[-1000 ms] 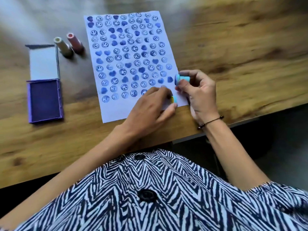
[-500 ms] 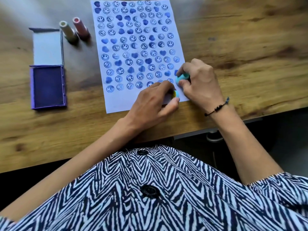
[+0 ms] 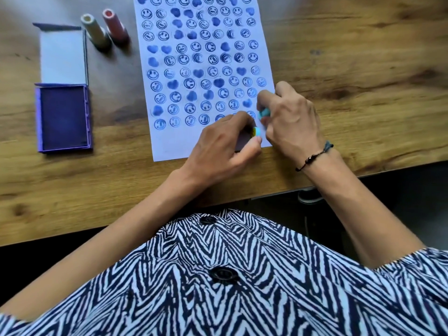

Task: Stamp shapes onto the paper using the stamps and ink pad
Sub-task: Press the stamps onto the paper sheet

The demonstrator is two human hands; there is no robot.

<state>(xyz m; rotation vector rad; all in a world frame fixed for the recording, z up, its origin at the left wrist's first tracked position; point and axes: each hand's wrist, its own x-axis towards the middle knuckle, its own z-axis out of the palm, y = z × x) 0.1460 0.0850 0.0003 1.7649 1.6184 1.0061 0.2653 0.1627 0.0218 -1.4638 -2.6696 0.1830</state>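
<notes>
A white paper (image 3: 169, 146) covered with several rows of blue smileys and hearts lies on the wooden table. My right hand (image 3: 291, 117) grips a turquoise stamp (image 3: 263, 112) and presses it down near the paper's lower right edge. My left hand (image 3: 225, 144) rests on the paper's bottom right corner, holding a second stamp with a turquoise and yellow end (image 3: 255, 131). The open purple ink pad (image 3: 64, 117) sits at the left, apart from both hands.
The ink pad's white lid (image 3: 64, 54) lies open behind it. A cream stamp (image 3: 93, 32) and a red stamp (image 3: 115, 26) stand upright between lid and paper. The table's front edge (image 3: 315, 183) runs just below my wrists. Bare wood spreads to the right.
My right hand has lowered the turquoise stamp from above the paper's right edge down onto the sheet. The left hand stayed put; the view shifted, so everything sits higher in frame.
</notes>
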